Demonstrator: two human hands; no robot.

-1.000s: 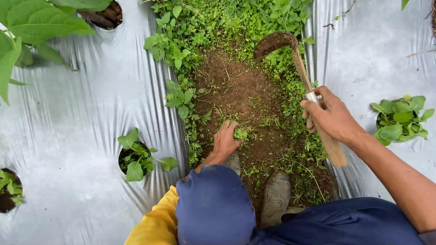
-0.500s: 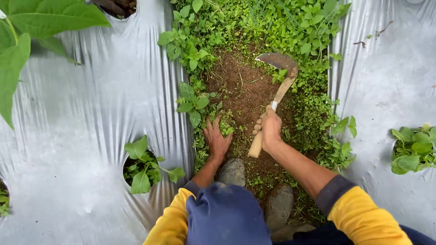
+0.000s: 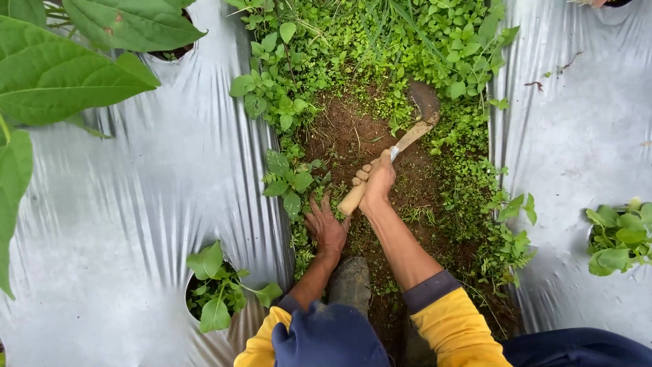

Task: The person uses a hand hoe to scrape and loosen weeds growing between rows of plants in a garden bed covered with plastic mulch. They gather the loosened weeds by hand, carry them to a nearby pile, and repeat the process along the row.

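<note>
The right hand (image 3: 377,182) grips a pale wooden-handled hoe (image 3: 401,146), its curved, soil-caked blade set in weeds. The left hand (image 3: 327,228) lies spread on brown soil (image 3: 353,136).

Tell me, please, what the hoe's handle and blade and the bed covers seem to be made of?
Handle: probably wood, pale, bare and matt. Blade: likely metal, dull and coated in soil, so uncertain. Covers: thin plastic film, silvery and glossy, wrinkled with bright streaks.
</note>
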